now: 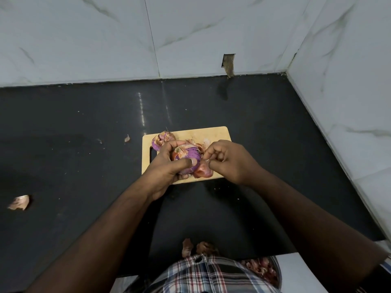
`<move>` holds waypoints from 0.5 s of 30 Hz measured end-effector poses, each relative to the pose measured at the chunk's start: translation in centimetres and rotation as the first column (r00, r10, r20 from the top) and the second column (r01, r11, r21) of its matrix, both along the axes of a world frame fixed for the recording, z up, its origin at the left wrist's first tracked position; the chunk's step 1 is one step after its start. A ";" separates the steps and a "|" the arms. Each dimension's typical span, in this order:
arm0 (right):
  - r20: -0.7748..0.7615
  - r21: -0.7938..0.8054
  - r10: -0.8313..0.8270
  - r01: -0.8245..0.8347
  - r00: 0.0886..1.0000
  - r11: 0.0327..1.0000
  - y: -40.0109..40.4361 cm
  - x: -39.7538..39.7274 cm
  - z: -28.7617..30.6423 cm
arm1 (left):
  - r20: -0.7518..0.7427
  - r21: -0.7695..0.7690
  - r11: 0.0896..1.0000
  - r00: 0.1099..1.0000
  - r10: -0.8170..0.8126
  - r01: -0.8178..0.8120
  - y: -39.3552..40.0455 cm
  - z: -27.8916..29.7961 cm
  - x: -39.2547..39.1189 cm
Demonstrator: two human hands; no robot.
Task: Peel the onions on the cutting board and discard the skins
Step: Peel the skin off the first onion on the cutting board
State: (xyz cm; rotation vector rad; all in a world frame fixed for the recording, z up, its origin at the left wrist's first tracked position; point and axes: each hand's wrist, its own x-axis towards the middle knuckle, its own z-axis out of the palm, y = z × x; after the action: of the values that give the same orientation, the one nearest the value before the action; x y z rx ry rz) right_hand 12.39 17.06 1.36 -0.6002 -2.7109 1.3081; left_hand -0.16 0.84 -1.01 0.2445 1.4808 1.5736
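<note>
My left hand [167, 163] grips a purple onion [188, 155] over the wooden cutting board [213, 134], thumb laid across its front. Part of its papery skin still clings near the top. My right hand [226, 157] pinches a strip of skin at the onion's right side. A loose reddish piece of skin [203, 171] hangs or lies just below the onion. A second onion [163, 138], partly peeled, sits at the board's far left corner behind my left hand.
Loose skins lie on the black counter: one at the left [20, 202], a small one [127, 138] left of the board, two near the front edge [198, 248]. A round bin with skins [264, 269] sits below the counter. Marble walls close the back and right.
</note>
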 end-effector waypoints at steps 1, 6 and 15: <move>0.018 -0.040 0.022 -0.022 1.000 0.999 -0.2 0.2 0.0 | 0.002 0.001 1.000 1.000 0.001 -0.001 0.0 0.0 0.0; 0.110 -0.219 0.206 -0.179 0.972 0.959 -0.8 1.0 -0.3 | -0.006 0.003 1.000 1.000 0.009 -0.009 0.0 -0.1 0.1; 0.273 -0.090 0.812 -0.826 0.517 0.556 -6.7 3.5 0.1 | 0.005 0.001 1.000 1.000 0.023 -0.023 0.0 0.0 0.3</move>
State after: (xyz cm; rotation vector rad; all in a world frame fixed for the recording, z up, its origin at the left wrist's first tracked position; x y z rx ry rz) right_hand 15.84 10.39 1.42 0.7215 -3.4155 1.3151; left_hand 0.17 0.87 -1.03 0.2252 1.4834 1.5926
